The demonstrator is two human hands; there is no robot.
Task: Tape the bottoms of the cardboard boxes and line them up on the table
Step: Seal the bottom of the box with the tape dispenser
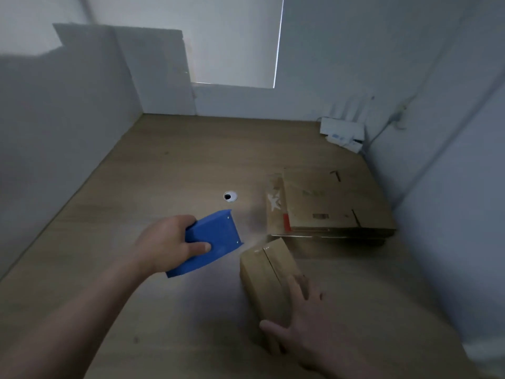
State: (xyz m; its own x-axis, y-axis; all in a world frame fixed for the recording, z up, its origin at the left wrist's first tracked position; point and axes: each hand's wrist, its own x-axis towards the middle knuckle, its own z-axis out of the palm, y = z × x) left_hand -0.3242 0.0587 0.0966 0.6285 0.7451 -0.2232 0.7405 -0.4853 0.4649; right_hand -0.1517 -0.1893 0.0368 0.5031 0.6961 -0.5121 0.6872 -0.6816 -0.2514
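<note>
My left hand (166,242) grips a blue tape dispenser (211,243) and holds it just left of a small cardboard box (266,277). The box stands on the wooden table (164,173) with its flap seam facing up; clear tape glints at the seam's far end. My right hand (303,329) rests on the box's near end, thumb on the left side and fingers spread over the top. A stack of flattened cardboard boxes (328,206) lies behind it to the right.
A round cable hole (230,196) sits in the middle of the table. A white router (343,129) with antennas stands in the far right corner. White partition walls (68,132) close in the table on the left, back and right.
</note>
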